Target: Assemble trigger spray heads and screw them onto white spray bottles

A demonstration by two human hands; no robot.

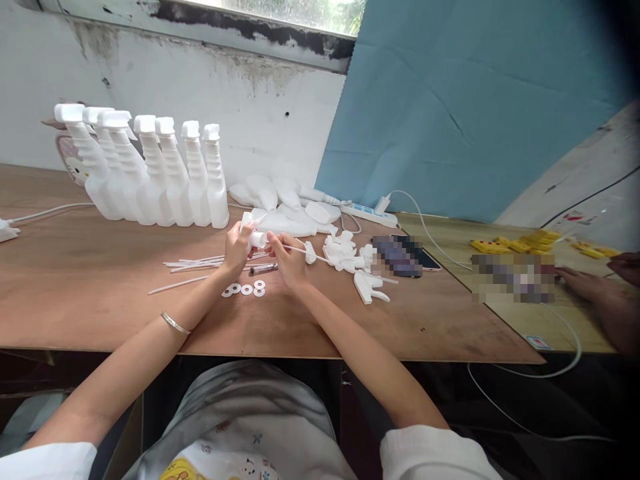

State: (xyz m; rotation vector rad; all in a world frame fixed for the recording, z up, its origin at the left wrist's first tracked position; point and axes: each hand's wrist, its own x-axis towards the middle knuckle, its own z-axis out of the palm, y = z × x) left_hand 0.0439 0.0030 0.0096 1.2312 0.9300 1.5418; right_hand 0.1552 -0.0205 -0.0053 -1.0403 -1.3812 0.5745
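My left hand [236, 252] is closed around a white spray trigger head [258, 239], its collar facing right. My right hand [291, 261] pinches a thin white dip tube [323, 257], which stretches out to the right. One end of the tube is at the collar; whether it sits inside, I cannot tell. Below my hands lie several white ring washers [247, 289] and a small pen-like metal tool [263, 269]. More loose tubes [177, 285] are left of my left wrist. A pile of trigger heads [343, 252] lies right of my right hand, with a single trigger head [367, 289] nearer me.
Several white spray bottles [216, 200] stand in a row at the back left. Other white bottles [290, 221] lie behind my hands. A power strip [367, 213], phones [424, 253] and cables are to the right. Another person's hand [583, 283] is at the adjoining table, near yellow items [530, 242].
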